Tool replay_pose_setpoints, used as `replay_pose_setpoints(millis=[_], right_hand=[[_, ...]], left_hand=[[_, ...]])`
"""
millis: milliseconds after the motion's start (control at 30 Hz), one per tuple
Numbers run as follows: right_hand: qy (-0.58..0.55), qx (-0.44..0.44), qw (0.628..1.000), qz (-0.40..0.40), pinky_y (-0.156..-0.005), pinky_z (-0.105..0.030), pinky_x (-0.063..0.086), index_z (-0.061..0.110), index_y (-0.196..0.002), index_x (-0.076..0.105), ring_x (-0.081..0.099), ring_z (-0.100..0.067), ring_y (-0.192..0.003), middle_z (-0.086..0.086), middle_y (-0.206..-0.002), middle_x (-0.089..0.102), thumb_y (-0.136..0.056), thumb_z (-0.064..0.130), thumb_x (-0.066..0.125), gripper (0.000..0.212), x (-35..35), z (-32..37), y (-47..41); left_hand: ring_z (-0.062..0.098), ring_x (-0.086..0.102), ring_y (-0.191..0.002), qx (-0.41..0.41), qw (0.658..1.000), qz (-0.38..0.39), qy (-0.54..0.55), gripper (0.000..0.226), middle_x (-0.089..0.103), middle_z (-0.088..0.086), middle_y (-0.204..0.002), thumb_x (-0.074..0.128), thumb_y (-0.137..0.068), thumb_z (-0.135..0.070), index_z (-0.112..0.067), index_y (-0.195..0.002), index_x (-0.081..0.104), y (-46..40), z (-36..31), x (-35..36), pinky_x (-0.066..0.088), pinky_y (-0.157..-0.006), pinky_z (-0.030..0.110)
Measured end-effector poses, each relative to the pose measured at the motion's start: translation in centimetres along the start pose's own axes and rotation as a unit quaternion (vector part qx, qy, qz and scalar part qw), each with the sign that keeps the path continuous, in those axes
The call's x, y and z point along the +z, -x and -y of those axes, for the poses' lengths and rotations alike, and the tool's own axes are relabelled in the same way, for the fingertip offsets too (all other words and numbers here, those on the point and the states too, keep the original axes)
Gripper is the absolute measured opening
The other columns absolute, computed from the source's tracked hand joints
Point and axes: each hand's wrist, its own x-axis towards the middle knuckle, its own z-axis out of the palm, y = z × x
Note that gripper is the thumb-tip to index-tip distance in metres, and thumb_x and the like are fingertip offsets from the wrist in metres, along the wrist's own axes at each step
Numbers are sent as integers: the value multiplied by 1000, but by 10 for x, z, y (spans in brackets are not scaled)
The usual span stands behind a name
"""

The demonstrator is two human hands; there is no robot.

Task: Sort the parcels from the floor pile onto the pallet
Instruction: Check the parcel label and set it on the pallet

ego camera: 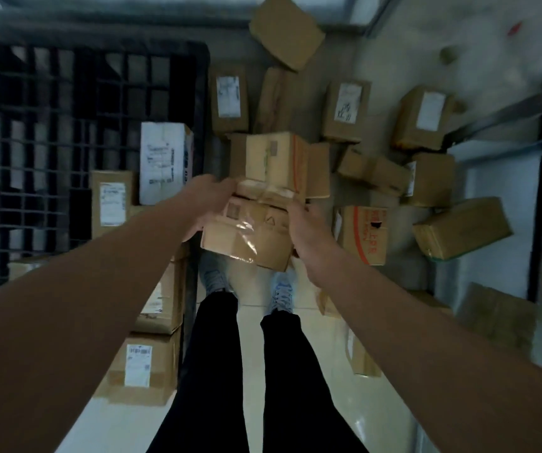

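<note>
Holding a taped box [250,237] between them, the left hand [209,199] grips its left end and the right hand [299,223] clasps its right side, fingers curled round the edges. The box is lifted above the shoes, in front of the floor pile [361,152] and just right of the black pallet [67,103], where several parcels [161,161] already stand. It looks stiff cardboard and probably light, since it sits level in the hands. Glossy tape across its top may be slippery, so bare cardboard at opposite ends seems the safer hold. Motion blur hides the fingertips.
</note>
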Motion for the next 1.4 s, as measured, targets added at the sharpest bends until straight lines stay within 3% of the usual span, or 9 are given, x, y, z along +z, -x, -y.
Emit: replay_pose_setpoints(millis=[133,300,467,533,700,800,967,1233,1400], right_hand=[[52,-80,995,28,-67,-23,44,41,-110,48,58,-2,-89,15,-101,60,-95,22,64,29,-24,50,54],[135,-191,972,22,-93,-30,53,35,-120,43,59,-12,-111,4,-122,54,-81,28,81,55,-22,98,95],[194,-214,957,40,-107,-44,51,30,-127,51,54,-21,-124,3,-127,56,-87,29,76,47,10,129,87],[200,-195,959,39,-98,-37,54,30,-134,47,57,-16,-117,7,-121,57,-93,29,69,47,30,139,68],[179,-190,963,65,-65,-17,36,43,-127,42,55,3,-93,19,-111,60,-101,29,59,35,101,169,-4],[140,-188,969,79,-73,-17,39,48,-130,44,54,10,-91,28,-107,56,-104,26,55,36,148,184,-56],[97,-175,975,101,-113,-54,46,44,-150,40,60,-20,-126,7,-136,62,-103,23,57,54,219,200,-136],[97,-155,977,113,-115,-53,42,55,-137,40,58,-20,-126,7,-133,61,-101,16,58,55,272,210,-244],[100,-153,977,115,-78,-28,45,49,-152,36,63,-17,-116,4,-129,63,-100,16,58,65,294,215,-298]], left_hand=[[24,70,-86,43,999,-28,-19,8,69,9,-97,63,-95,-29,-24,-100,58,56,-33,-42,56,-68,36],[22,73,-68,88,993,-74,35,24,67,10,-93,75,-90,-29,-21,-92,52,101,-52,-78,59,-51,33],[23,69,-83,143,982,-105,68,32,68,3,-92,78,-88,-38,-19,-102,57,89,-48,-114,58,-67,38],[21,72,-88,156,979,-88,96,38,70,1,-101,78,-89,-35,-22,-120,60,66,-42,-127,62,-77,40],[15,69,-93,154,976,-82,127,41,64,-6,-112,73,-92,-22,-35,-127,54,-24,-26,-162,59,-64,27],[17,67,-103,145,975,-70,153,65,64,-9,-116,72,-85,-1,-37,-136,51,-90,-18,-186,61,-75,33],[6,60,-97,143,972,-103,154,81,61,-13,-110,69,-83,3,-38,-148,44,-193,-17,-222,48,-61,17],[-1,63,-96,134,974,-89,157,75,68,-23,-101,60,-83,3,-48,-138,52,-305,-11,-239,46,-69,19],[4,62,-108,123,972,-70,187,80,69,-19,-115,58,-85,6,-46,-145,48,-354,1,-236,46,-74,24]])
